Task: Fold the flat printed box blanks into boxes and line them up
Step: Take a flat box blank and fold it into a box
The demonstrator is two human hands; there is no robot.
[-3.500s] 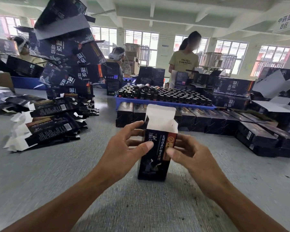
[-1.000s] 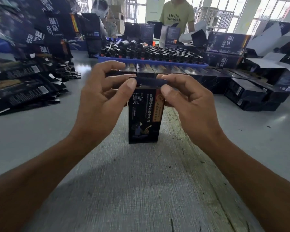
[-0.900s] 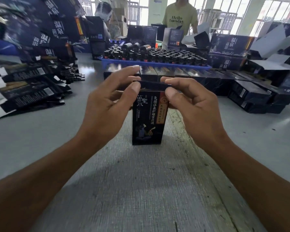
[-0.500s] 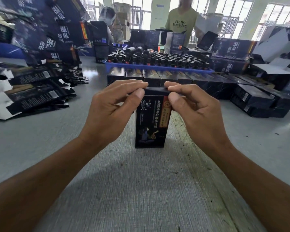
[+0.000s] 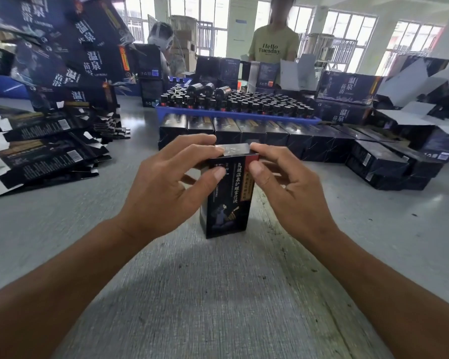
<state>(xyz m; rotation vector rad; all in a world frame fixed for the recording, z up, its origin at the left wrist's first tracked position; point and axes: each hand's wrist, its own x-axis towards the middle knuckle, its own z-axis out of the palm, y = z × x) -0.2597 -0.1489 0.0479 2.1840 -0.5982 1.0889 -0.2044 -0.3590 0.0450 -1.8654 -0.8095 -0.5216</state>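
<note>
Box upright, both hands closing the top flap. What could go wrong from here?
1. The lid looks not fully tucked; it may spring open or crease.
2. The left hand and right hand press only near the top of the box, so it could tip on the table.

Bright window backlight, soft shadows, warped edges

We note a blue tray (image 5: 233, 117) of dark bottles (image 5: 244, 103) on the grey desk (image 5: 218, 294); a person in a yellow shirt (image 5: 273, 45) stands behind.
</note>
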